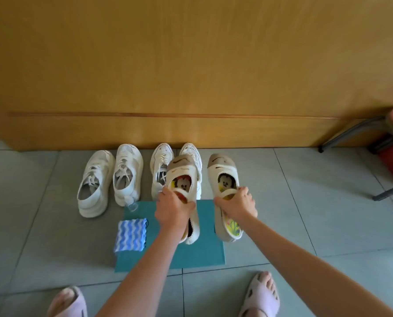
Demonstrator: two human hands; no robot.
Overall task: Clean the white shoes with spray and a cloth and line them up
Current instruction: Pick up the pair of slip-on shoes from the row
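The left hand's fingers (186, 205) are curled tight around the strap and rim of the left slip-on (186, 179), and the left hand (171, 208) holds that shoe raised, toe toward the door, above the teal mat (204, 252). The right hand's fingers (242, 191) pinch the strap of the right slip-on (221, 170), with the right hand (239, 205) over its middle; this shoe lies just past the mat's right edge, whether lifted or resting I cannot tell. On the mat's left part lies a folded blue-and-white cloth (131, 234), and at its far left corner a small clear spray bottle (131, 203). Beyond the mat, by the wooden door (191, 65), stand two pairs of white sneakers (109, 179), one pair partly hidden behind the raised shoe. Nearer than the mat, two feet in pale slippers (261, 296) stand on the tiled floor (30, 225).
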